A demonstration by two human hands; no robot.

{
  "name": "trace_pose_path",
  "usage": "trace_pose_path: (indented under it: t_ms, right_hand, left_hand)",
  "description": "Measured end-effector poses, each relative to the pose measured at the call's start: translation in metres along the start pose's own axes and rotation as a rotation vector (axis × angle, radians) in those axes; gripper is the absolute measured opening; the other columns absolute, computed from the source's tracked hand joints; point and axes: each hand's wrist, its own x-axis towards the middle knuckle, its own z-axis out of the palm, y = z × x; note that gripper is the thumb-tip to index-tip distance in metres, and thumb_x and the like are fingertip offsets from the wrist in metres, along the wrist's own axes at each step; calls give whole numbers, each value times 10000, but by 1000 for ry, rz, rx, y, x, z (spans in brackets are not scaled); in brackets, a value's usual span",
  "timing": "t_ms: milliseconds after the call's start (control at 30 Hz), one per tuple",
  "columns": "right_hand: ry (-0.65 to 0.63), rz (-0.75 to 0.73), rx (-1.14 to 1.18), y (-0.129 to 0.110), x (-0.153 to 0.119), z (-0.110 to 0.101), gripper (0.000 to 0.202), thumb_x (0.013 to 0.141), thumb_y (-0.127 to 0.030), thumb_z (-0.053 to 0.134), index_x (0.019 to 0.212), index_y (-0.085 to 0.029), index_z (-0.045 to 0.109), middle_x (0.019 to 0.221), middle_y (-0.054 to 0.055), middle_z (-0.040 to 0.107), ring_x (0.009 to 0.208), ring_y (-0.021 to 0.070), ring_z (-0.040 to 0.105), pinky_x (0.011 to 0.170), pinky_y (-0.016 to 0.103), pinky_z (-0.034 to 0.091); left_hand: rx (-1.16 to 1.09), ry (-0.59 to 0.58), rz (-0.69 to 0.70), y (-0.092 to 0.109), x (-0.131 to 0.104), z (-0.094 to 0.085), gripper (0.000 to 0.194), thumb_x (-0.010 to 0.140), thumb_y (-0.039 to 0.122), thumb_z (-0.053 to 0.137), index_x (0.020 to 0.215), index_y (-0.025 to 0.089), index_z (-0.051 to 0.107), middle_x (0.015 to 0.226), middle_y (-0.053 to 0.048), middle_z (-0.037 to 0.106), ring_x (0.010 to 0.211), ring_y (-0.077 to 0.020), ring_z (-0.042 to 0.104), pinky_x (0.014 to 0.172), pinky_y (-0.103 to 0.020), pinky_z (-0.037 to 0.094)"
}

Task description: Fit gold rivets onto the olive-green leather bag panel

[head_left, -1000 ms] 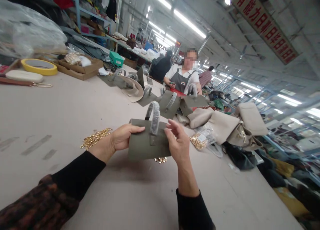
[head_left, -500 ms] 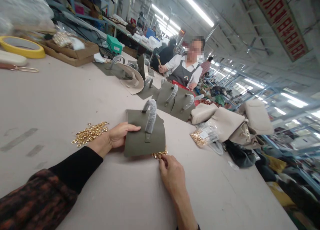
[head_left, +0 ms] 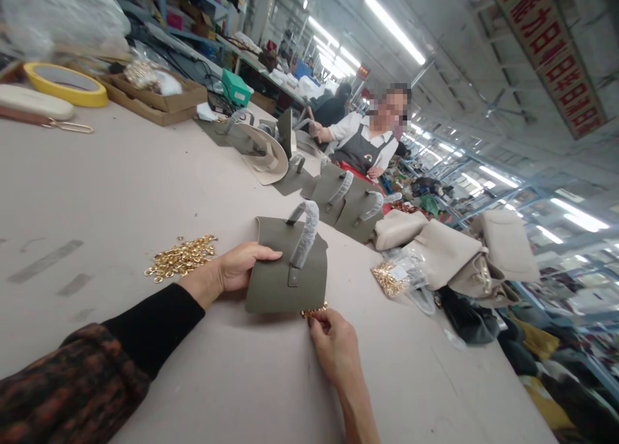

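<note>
My left hand (head_left: 239,267) grips the left edge of an olive-green bag flap (head_left: 285,289), thumb on top and fingers underneath. The flap is tilted above the table and carries a handle (head_left: 305,234) wrapped in clear plastic. By its lower right corner my right hand (head_left: 336,344) is closed, thumb and fingertips pinched at a small heap of gold metal pieces (head_left: 316,311), partly hidden under the flap. Whatever sits between those fingertips is too small to make out. Left of my left wrist lies a larger pile of gold ring-like fittings (head_left: 181,258).
Beyond the flap lie more olive flaps with wrapped handles (head_left: 358,205). Pale bags (head_left: 442,250) and a plastic bag of gold fittings (head_left: 391,278) are to the right. Yellow tape (head_left: 65,86) and a cardboard tray (head_left: 159,102) stand back left. A co-worker (head_left: 367,144) is across the table.
The view has shifted slightly, so the scene sits farther right and lower. The co-worker's raised hand with a hammer has come down. My hands keep nearly the same pose at the flap.
</note>
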Motion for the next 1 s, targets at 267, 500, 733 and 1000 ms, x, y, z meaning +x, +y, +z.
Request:
trace_pose_path:
  t_ms: [267,500,733,1000]
  right_hand:
    - [122,-74,213,-4,-5,-24,326,840,-495,571,815,-187,673,751,38,640,673,194,564,633,291,428]
    - [29,-214,454,-43,9,-28,275,883,-439,635,861,-167,674,744,25,609,688,158,541,625,250,425]
    - [-6,-175,466,-48,25,-7,286,853,-451,633,841,-168,677,747,34,618,695,173,556,640,269,436]
    - [67,-194,447,-53,25,-2,274,844,-440,638,819,-170,682,747,24,628,693,164,553,627,256,430]
  left_hand:
    - [-6,-76,-22,-5,2,0,256,805,120,662,1006,-39,669,1064,-268,636,870,-331,670,762,-343,593]
    - [35,-118,13,-10,5,1,322,717,175,790,970,12,674,1000,-229,660,835,-307,666,724,-315,585]
    - [55,-96,28,-13,6,0,250,697,193,837,826,51,678,876,-183,674,746,-278,652,657,-285,554]
    - [64,-82,35,-14,6,1,232,689,192,850,778,62,680,806,-146,670,690,-253,632,617,-274,526]
